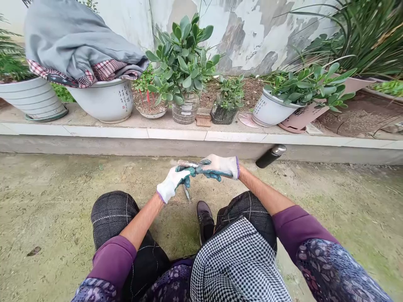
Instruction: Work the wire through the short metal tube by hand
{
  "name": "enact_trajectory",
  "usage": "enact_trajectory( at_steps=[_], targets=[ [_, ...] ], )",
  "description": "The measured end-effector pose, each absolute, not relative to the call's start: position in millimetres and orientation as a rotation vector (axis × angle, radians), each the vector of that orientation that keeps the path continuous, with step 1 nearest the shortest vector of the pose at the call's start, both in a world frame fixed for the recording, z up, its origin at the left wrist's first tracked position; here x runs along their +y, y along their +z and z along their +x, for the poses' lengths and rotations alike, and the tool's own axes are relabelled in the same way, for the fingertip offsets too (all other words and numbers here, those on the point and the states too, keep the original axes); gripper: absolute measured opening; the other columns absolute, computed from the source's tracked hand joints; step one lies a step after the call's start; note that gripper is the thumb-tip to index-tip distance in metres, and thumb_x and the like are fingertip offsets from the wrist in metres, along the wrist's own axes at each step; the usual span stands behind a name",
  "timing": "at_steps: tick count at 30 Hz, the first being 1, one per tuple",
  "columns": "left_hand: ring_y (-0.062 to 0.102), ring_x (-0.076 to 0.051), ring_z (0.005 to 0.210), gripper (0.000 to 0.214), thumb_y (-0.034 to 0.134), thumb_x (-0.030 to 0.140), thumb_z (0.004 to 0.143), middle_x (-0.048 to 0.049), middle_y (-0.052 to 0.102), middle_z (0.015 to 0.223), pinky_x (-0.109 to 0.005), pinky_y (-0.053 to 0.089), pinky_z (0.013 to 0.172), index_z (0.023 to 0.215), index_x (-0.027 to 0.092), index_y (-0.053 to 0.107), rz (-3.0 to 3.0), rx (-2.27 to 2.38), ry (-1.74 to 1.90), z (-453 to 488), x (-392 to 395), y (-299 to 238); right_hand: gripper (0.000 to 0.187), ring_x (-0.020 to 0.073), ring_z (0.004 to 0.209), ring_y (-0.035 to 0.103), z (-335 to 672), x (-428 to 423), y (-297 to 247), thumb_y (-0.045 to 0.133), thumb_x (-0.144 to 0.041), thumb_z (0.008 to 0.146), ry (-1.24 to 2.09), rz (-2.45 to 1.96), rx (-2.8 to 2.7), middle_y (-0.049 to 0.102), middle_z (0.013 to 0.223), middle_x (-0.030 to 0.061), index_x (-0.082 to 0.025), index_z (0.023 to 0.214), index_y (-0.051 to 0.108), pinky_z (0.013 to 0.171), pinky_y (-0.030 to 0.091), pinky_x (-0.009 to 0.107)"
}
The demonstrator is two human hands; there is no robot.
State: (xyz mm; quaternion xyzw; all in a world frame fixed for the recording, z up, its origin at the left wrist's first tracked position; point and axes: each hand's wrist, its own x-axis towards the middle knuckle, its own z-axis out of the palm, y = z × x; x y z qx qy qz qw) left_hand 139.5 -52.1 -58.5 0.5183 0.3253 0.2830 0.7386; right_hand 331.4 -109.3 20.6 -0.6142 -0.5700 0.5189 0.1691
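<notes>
So the left hand (176,181) pinches this metal tool (188,164) and the right hand (215,167) is wrapped round its end, up over the ground (63,180), and if those coated gloves (231,166) lose grip it could easily slip and drop

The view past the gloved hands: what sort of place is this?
Probably a courtyard or home garden: potted plants line a low ledge, a wall with peeling paint stands behind, and patchy green-tinged ground lies in front.
</notes>
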Motion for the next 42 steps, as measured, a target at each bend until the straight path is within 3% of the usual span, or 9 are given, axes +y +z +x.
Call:
enact_trajectory(
  at_steps=[4, 9, 16, 22, 26, 32, 36, 39, 42],
  targets=[
    [0.050, -0.008, 0.043, 0.034, 0.077, 0.038, 0.062, -0.0013, 0.065, 0.068, -0.024, 0.043, 0.043, 0.079, 0.013, 0.064, 1.074, 0.734, 0.685, 140, -50, -58, 0.027, 0.0081, 0.048, 0.049, 328, -105, 15, 0.069, -0.038, 0.078, 1.188, -1.939, -1.750, 0.060, 0.065, -0.0033, -0.016, 0.093, 0.068, 0.044, 0.041, 0.021],
    [0.049, -0.007, 0.043, 0.042, 0.079, 0.044, 0.063, 0.0013, 0.065, 0.068, -0.024, 0.045, 0.042, 0.088, 0.016, 0.060, 0.926, 0.693, 0.772, 135, -44, -54, 0.028, 0.0152, 0.080, 0.061, 327, -102, 16, 0.068, -0.029, 0.080, 0.599, -1.924, -1.928, 0.071, 0.090, 0.0023, -0.017, 0.105, 0.069, 0.073, 0.047, 0.025],
    [0.044, -0.007, 0.039, 0.047, 0.080, 0.041, 0.061, 0.0030, 0.060, 0.057, -0.023, 0.039, 0.038, 0.094, 0.012, 0.065, 0.948, 0.725, 0.740, 134, -42, -45, 0.028, 0.0098, 0.050, 0.051, 323, -105, 7, 0.054, -0.043, 0.091, 1.096, -1.887, -1.837, 0.064, 0.072, -0.0009, -0.018, 0.097, 0.064, 0.050, 0.041, 0.023],
    [0.042, -0.007, 0.037, 0.037, 0.080, 0.039, 0.062, 0.0044, 0.057, 0.054, -0.022, 0.037, 0.037, 0.085, 0.015, 0.063, 0.814, 0.906, 0.817, 143, -42, -48, 0.039, 0.0222, 0.095, 0.067, 314, -93, -7, 0.059, -0.041, 0.091, 0.348, -2.006, -2.243, 0.070, 0.112, 0.0086, -0.020, 0.124, 0.062, 0.080, 0.047, 0.029],
    [0.045, -0.009, 0.038, 0.035, 0.074, 0.040, 0.068, 0.0036, 0.059, 0.056, -0.024, 0.041, 0.038, 0.091, 0.016, 0.062, 0.817, 0.885, 0.834, 149, -40, -49, 0.045, 0.0238, 0.099, 0.068, 312, -90, -3, 0.043, -0.044, 0.100, 0.167, -2.109, -2.315, 0.067, 0.122, 0.0110, -0.023, 0.138, 0.054, 0.081, 0.047, 0.030],
    [0.041, -0.007, 0.036, 0.031, 0.076, 0.038, 0.061, 0.0049, 0.056, 0.053, -0.025, 0.044, 0.038, 0.077, 0.017, 0.059, 0.915, 0.856, 0.797, 147, -44, -46, 0.042, 0.0227, 0.098, 0.067, 320, -90, 0, 0.046, -0.043, 0.099, 0.251, -2.077, -2.211, 0.070, 0.116, 0.0116, -0.020, 0.133, 0.057, 0.081, 0.046, 0.029],
    [0.031, -0.006, 0.033, 0.036, 0.081, 0.041, 0.059, 0.0104, 0.040, 0.043, -0.023, 0.036, 0.035, 0.070, 0.020, 0.054, 0.936, 0.830, 0.781, 144, -46, -44, 0.031, 0.0158, 0.071, 0.063, 320, -96, 7, 0.050, -0.041, 0.097, 0.675, -2.030, -2.024, 0.071, 0.089, 0.0054, -0.017, 0.110, 0.065, 0.065, 0.045, 0.025],
    [0.032, -0.006, 0.034, 0.038, 0.082, 0.042, 0.057, 0.0105, 0.038, 0.042, -0.023, 0.034, 0.033, 0.067, 0.020, 0.052, 0.954, 0.869, 0.802, 146, -45, -45, 0.034, 0.0118, 0.055, 0.054, 318, -100, 10, 0.045, -0.043, 0.098, 0.990, -2.027, -1.880, 0.068, 0.080, 0.0018, -0.018, 0.109, 0.065, 0.054, 0.043, 0.024],
    [0.031, -0.006, 0.035, 0.036, 0.081, 0.040, 0.058, 0.0103, 0.038, 0.043, -0.023, 0.033, 0.033, 0.066, 0.020, 0.052, 0.947, 0.943, 0.847, 151, -42, -46, 0.034, 0.0154, 0.076, 0.065, 317, -98, 7, 0.053, -0.039, 0.095, 0.758, -2.000, -2.002, 0.072, 0.098, 0.0050, -0.019, 0.120, 0.064, 0.068, 0.048, 0.024]
  ],
)
